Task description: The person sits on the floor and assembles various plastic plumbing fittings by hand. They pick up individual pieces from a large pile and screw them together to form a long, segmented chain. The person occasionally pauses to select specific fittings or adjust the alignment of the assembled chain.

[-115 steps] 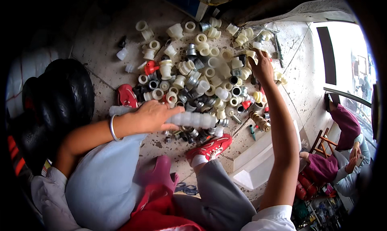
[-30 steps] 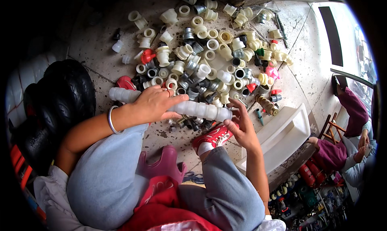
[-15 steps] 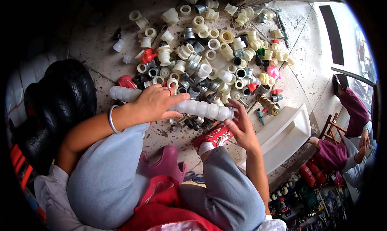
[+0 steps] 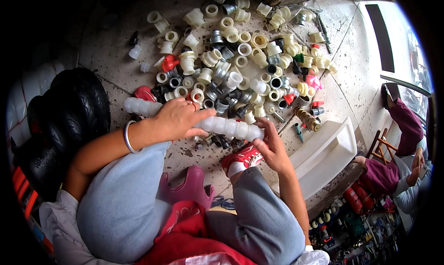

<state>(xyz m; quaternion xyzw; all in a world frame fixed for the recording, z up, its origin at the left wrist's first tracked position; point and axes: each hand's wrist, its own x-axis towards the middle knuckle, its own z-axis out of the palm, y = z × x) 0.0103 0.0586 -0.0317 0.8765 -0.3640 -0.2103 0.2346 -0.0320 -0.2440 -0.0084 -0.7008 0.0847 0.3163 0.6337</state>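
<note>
While the person sits low on the speckled concrete floor point(image 4: 115, 47), both hands are on a long string of white plastic pipe fittings joined end to end point(image 4: 217, 125), which lies roughly level across the floor in front of the knees. The left hand point(image 4: 178, 119) is clasped over the middle of the string, fingers wrapped over its top, a silver bangle point(image 4: 127, 138) on the wrist. The right hand point(image 4: 273, 147) grips the string's right end, with thumb and fingertips closed on the last fitting. Just beyond the string spreads a wide heap of loose white, cream and grey plastic fittings point(image 4: 240, 57), with a few red, pink and green pieces mixed in. A red shoe with a white sole point(image 4: 243, 156) sits just below the right end of the string, touching the floor. To the right lies a white rectangular plastic tray point(image 4: 323, 158), tilted on the edge of the floor. Black rubber tyres point(image 4: 69, 117) stand at the left, well apart from the heap.
</note>
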